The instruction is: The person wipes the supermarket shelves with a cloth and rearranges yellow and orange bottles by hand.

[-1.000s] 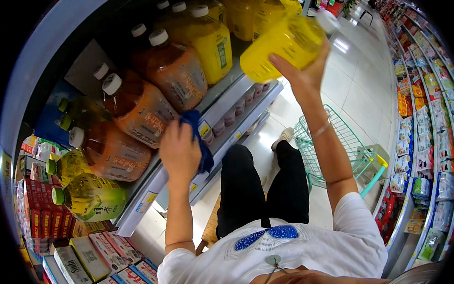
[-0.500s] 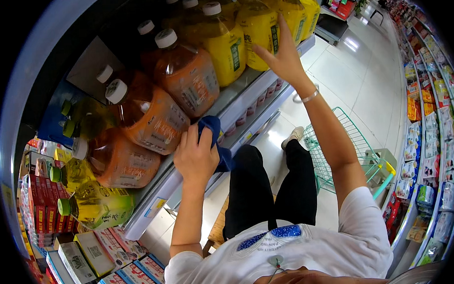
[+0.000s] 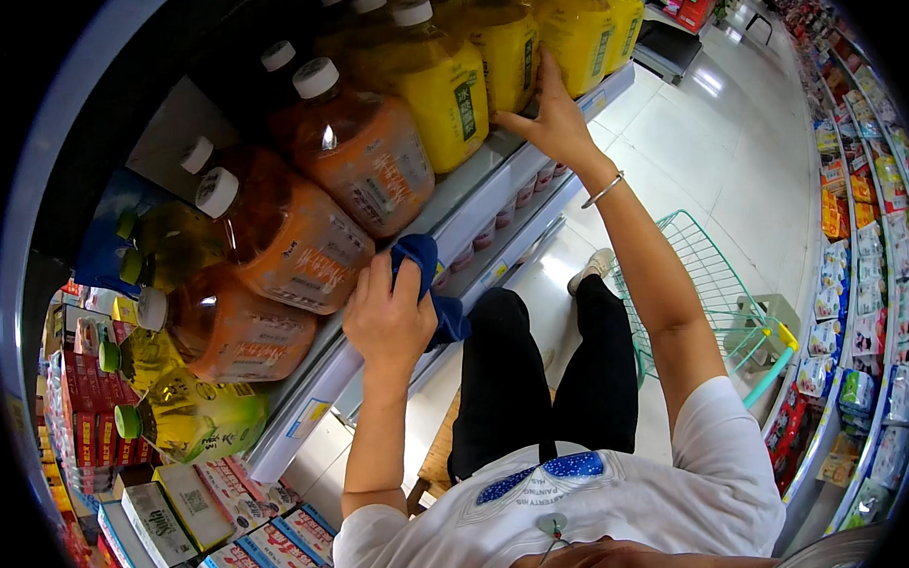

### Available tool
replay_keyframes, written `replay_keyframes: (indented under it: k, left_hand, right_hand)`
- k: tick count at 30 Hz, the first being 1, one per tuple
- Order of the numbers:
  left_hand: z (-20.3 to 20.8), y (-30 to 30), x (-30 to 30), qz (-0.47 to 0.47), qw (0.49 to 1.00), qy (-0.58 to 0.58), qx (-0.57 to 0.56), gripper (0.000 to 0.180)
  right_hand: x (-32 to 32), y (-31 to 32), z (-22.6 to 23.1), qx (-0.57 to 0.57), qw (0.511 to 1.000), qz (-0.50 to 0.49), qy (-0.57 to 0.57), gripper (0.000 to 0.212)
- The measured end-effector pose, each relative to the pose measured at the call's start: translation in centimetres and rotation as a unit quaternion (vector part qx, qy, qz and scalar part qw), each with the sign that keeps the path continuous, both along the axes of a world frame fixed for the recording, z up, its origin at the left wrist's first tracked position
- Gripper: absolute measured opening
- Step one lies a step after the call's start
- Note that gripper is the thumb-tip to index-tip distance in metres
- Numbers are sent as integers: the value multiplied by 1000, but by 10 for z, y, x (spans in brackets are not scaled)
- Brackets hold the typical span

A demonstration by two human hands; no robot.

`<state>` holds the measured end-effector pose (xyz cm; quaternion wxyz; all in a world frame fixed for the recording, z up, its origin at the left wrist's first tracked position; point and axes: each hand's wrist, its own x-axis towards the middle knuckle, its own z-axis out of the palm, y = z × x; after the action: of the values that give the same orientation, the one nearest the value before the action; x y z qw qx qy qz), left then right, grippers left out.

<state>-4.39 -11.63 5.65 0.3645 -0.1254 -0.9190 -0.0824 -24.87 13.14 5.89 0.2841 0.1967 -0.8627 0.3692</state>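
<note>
My left hand (image 3: 387, 314) grips a dark blue cloth (image 3: 430, 285) and presses it against the front edge of the white shelf (image 3: 472, 198). Just above it stand big jugs of orange-brown oil (image 3: 355, 152). My right hand (image 3: 554, 120) reaches up with the fingers spread on a large yellow oil jug (image 3: 501, 47) that stands on the same shelf among other yellow jugs (image 3: 437, 79). A thin bangle sits on the right wrist.
More oil jugs (image 3: 231, 327) and green-capped bottles (image 3: 194, 418) fill the shelf to the left, boxed goods (image 3: 162, 515) below. A green shopping cart (image 3: 720, 295) stands on the tiled aisle behind my legs. Packaged goods line the right-hand shelves (image 3: 864, 270).
The yellow jug that my right hand held up in the air now stands on the shelf with the hand still on it. The left hand with the cloth has stayed at the shelf edge.
</note>
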Motion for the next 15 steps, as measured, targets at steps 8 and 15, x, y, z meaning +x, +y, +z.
replay_keyframes:
  k: [8, 15]
  left_hand:
    - [-3, 2, -5, 0, 999, 49, -5, 26]
    - [-6, 3, -4, 14, 1000, 22, -3, 19]
  right_hand:
    - [12, 5, -7, -4, 1000, -8, 6, 79]
    - [134, 33, -91, 6, 996, -88, 22, 59]
